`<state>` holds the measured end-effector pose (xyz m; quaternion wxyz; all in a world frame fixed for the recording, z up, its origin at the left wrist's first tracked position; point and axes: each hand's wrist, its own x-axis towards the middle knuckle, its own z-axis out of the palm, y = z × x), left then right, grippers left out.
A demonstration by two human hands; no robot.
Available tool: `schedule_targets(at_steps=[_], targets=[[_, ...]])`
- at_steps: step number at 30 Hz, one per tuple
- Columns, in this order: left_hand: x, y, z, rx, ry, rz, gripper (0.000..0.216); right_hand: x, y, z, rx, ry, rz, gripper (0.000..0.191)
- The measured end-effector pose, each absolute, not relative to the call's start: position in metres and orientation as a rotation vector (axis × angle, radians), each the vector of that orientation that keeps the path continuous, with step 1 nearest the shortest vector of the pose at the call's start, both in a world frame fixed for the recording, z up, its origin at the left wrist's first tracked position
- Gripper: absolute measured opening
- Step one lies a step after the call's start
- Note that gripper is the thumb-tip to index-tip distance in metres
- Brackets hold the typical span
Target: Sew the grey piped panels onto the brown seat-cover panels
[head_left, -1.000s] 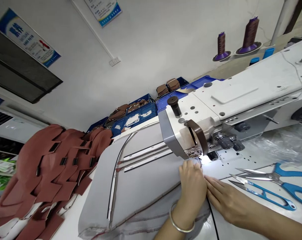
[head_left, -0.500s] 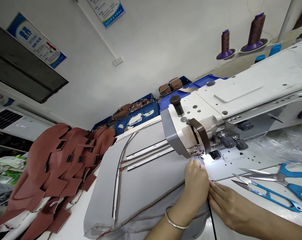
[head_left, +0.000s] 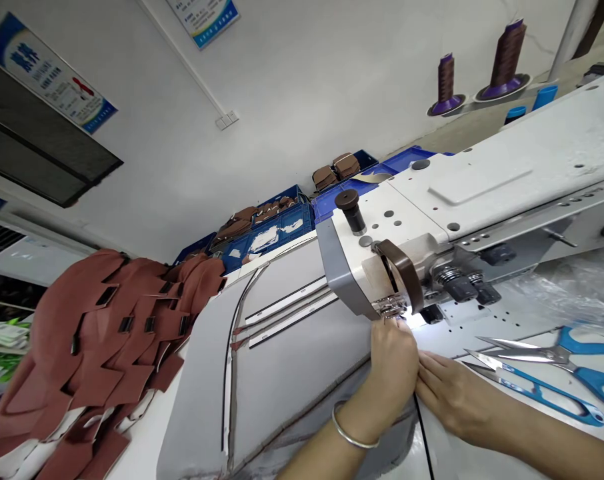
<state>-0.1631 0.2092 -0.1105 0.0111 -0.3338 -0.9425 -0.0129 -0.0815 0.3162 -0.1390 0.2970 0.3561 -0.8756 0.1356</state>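
A large grey sewn fabric panel (head_left: 302, 353) with brown seams and white strips lies under the white sewing machine (head_left: 362, 267). My left hand (head_left: 395, 363), a silver bangle on its wrist, is closed on the panel's edge right beside the lit needle area. Just to its right, my right hand (head_left: 449, 393) has its fingers pressed together at the same edge, thumb side against the left hand. The fingertips of both hands and the needle point are mostly hidden.
Blue-handled scissors (head_left: 557, 357) and blue thread snips (head_left: 537, 390) lie right of my hands. Reddish-brown cut pieces (head_left: 127, 320) are heaped at left. Blue crates (head_left: 282, 227) stand behind, and brown thread cones (head_left: 507, 60) rise beyond the machine. Clear plastic (head_left: 572, 287) sits under the arm.
The view has shifted slightly, so the background appears further left. The grey panel has slid slightly left and down beside the machine. Both hands keep nearly the same place at the needle.
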Motion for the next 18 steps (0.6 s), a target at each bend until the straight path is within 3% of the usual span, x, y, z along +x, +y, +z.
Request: schedule_targets(at_steps=[5, 11, 15, 16, 18], targets=[[-0.161, 0.19, -0.087, -1.178, -2.879, 0.083, 0.019, -0.085, 0.322, -0.147, 0.905, -2.263, 0.293, 0.028], [-0.17, 0.125, -0.047, -1.447, -2.889, 0.402, 0.046, -0.071, 0.333, -0.115, 0.864, -2.383, 0.506, 0.041], [-0.187, 0.123, -0.027, -1.705, -2.926, 0.381, 0.041, -0.057, 0.311, -0.087, 0.913, -2.738, 0.668, 0.025], [-0.19, 0.13, -0.021, -1.713, -2.928, 0.383, 0.037, -0.058, 0.301, -0.084, 0.916, -2.796, 0.696, 0.034], [-0.19, 0.146, -0.012, -1.738, -2.92, 0.424, 0.028, -0.067, 0.281, -0.083, 0.913, -2.819, 0.748, 0.068]])
